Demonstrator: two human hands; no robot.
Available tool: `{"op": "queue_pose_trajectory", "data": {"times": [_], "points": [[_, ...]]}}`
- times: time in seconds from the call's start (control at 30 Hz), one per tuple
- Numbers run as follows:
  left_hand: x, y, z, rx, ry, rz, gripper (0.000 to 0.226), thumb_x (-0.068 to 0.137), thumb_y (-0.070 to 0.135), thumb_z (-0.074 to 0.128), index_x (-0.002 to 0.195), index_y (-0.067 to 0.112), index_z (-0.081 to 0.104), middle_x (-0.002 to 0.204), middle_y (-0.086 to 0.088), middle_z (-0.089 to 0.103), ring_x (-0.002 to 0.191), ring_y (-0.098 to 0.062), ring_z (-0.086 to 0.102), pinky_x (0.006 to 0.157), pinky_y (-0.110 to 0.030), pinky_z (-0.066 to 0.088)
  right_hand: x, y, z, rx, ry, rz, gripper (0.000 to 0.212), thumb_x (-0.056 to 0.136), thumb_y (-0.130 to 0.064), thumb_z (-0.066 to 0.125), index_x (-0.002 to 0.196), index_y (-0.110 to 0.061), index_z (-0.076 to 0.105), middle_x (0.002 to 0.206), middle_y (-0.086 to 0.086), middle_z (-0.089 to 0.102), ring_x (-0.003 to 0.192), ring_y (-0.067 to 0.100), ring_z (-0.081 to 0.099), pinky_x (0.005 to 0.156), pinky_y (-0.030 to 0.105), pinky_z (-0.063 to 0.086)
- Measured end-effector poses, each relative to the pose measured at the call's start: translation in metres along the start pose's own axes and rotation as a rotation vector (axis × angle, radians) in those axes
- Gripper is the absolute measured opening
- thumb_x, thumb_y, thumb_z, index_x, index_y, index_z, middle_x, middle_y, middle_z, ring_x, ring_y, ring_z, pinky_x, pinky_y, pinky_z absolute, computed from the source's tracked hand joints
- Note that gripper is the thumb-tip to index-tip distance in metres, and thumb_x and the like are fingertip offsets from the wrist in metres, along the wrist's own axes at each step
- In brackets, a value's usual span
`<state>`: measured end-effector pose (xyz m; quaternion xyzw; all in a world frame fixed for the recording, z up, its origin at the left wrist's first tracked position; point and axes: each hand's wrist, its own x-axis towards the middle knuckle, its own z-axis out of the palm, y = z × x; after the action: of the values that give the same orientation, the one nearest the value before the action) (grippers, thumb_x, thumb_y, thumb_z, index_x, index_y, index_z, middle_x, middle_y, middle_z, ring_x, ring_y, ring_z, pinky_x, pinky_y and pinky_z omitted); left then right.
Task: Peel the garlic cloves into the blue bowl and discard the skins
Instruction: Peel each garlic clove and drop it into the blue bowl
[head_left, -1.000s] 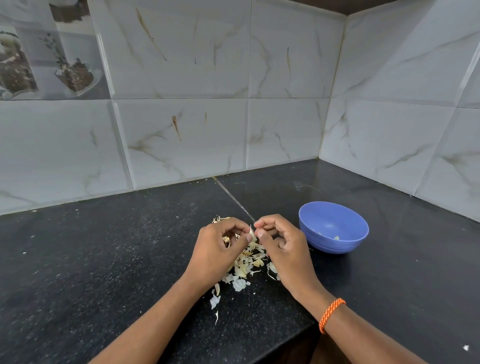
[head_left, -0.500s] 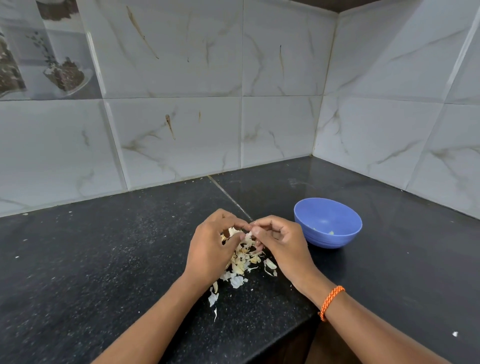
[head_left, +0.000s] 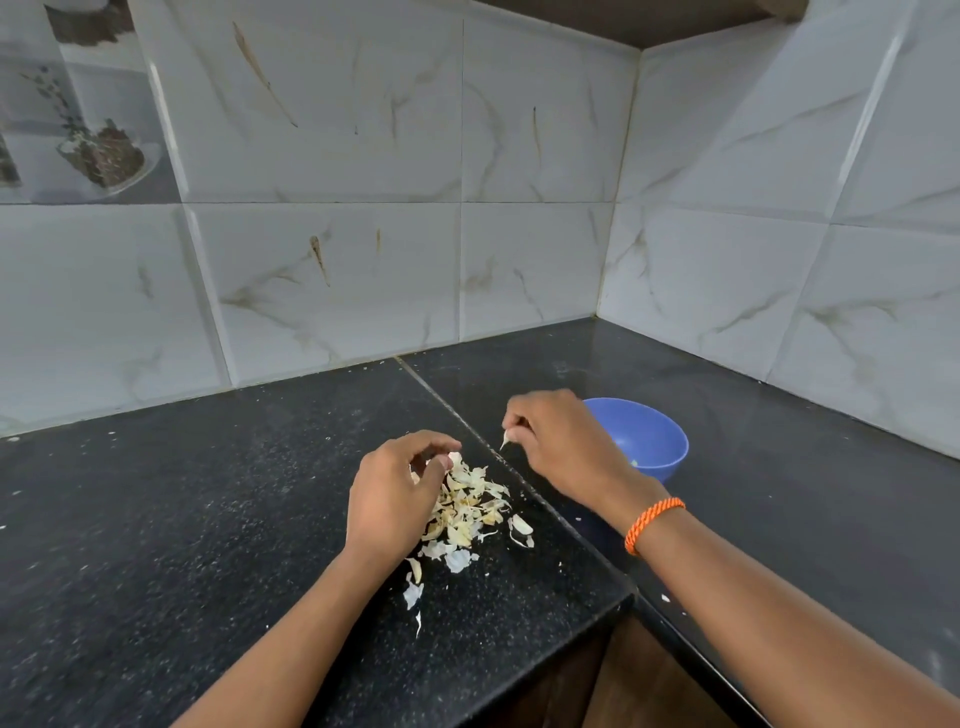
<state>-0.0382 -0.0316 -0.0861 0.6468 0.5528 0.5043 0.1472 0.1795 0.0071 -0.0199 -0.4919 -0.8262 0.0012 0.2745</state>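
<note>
A person works at a black counter in a corner with white tiled walls.

The right hand is lifted a little above the counter, just left of the blue bowl. Its fingers are curled, and the fingertips pinch a small pale garlic piece. The piece is long and thin. It hangs down from the fingers, with its pointy end down and a bit to the left. It is too small to tell if it is a clove or a bit of skin. An orange band goes around the right wrist.

The left hand is over the left side of the skin pile. Its fingers are curled, and the tips are close to a pale scrap at the far end of the pile. I cannot tell if it holds the scrap.

The skins lie in a heap near the middle of the counter, between the two hands. A few loose bits trail toward the near edge.

The blue bowl sits on the counter to the right, partly hidden by the right hand. A small pale bit lies at the bottom of it.
</note>
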Motion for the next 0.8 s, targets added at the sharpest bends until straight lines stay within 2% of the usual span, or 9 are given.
{"op": "queue_pose_trajectory", "data": {"times": [0.07,0.2,0.3,0.4,0.5,0.57,0.67,0.73,0.8], "points": [[0.002,-0.004,0.0,-0.015,-0.003,-0.005,0.026,0.101,0.017,0.072,0.103,0.041,0.08,0.095,0.029,0.076,0.087,-0.003,0.072,0.077,-0.037,0.061,0.004,0.004,0.001,-0.088,0.038,-0.009,0.014,0.099,-0.005,0.066,0.092,-0.016,0.07,0.092,0.001,0.07,0.084,0.023,0.064,0.074,0.042,0.053],[0.003,-0.004,0.001,-0.011,0.003,-0.015,0.028,0.099,0.016,0.073,0.097,0.042,0.081,0.093,0.03,0.075,0.083,-0.004,0.071,0.074,-0.038,0.06,-0.024,-0.004,0.035,-0.195,-0.206,-0.043,0.021,0.095,0.004,0.061,0.095,-0.016,0.067,0.097,0.004,0.068,0.092,0.026,0.066,0.079,0.044,0.055],[0.003,-0.005,0.003,-0.015,0.008,-0.009,0.027,0.099,0.016,0.073,0.096,0.042,0.081,0.091,0.024,0.077,0.075,-0.004,0.068,0.068,-0.035,0.057,-0.008,0.003,0.014,-0.127,-0.107,0.025,0.017,0.1,-0.002,0.065,0.091,-0.015,0.07,0.093,0.002,0.069,0.084,0.022,0.063,0.074,0.043,0.055],[0.004,-0.003,0.004,-0.031,-0.01,-0.019,0.026,0.1,0.018,0.071,0.101,0.041,0.081,0.092,0.023,0.077,0.083,-0.005,0.071,0.076,-0.036,0.059,-0.008,0.003,0.007,-0.131,0.075,-0.041,0.018,0.1,0.0,0.06,0.093,-0.014,0.068,0.092,0.002,0.065,0.083,0.024,0.06,0.07,0.042,0.05],[0.003,0.0,0.004,-0.033,-0.029,-0.006,0.024,0.1,0.02,0.071,0.103,0.042,0.08,0.095,0.027,0.076,0.089,-0.007,0.071,0.083,-0.039,0.06,-0.033,-0.002,0.04,-0.181,-0.129,-0.11,0.023,0.095,0.004,0.056,0.102,-0.016,0.066,0.098,0.002,0.062,0.094,0.025,0.062,0.071,0.037,0.042],[0.001,0.001,0.004,-0.01,-0.061,0.013,0.021,0.099,0.022,0.074,0.1,0.042,0.08,0.099,0.032,0.074,0.092,-0.006,0.069,0.085,-0.039,0.059,-0.034,0.008,0.04,-0.018,-0.093,-0.012,0.016,0.099,-0.006,0.064,0.096,-0.019,0.072,0.091,-0.007,0.068,0.086,0.014,0.066,0.069,0.032,0.045],[0.001,0.001,0.007,0.001,-0.109,0.077,0.012,0.097,0.03,0.078,0.099,0.041,0.081,0.1,0.031,0.074,0.101,0.0,0.065,0.093,-0.037,0.055,-0.034,0.013,0.034,0.324,0.087,0.082,0.01,0.097,-0.013,0.077,0.092,-0.021,0.08,0.076,-0.013,0.073,0.073,0.007,0.07,0.069,0.021,0.053],[-0.001,0.004,0.009,-0.005,-0.144,0.106,0.007,0.094,0.041,0.08,0.101,0.043,0.08,0.101,0.03,0.074,0.109,0.001,0.064,0.099,-0.036,0.052,-0.041,0.008,0.037,0.427,0.162,0.067,0.01,0.097,-0.011,0.077,0.097,-0.02,0.081,0.08,-0.013,0.075,0.073,0.009,0.072,0.07,0.02,0.055],[0.0,0.005,0.011,0.005,-0.143,0.117,0.011,0.09,0.048,0.083,0.099,0.044,0.079,0.1,0.029,0.074,0.11,-0.001,0.062,0.098,-0.036,0.051,-0.049,0.004,0.047,0.473,0.186,0.032,0.014,0.098,-0.008,0.075,0.104,-0.019,0.082,0.087,-0.013,0.076,0.073,0.013,0.073,0.071,0.023,0.056]]}}
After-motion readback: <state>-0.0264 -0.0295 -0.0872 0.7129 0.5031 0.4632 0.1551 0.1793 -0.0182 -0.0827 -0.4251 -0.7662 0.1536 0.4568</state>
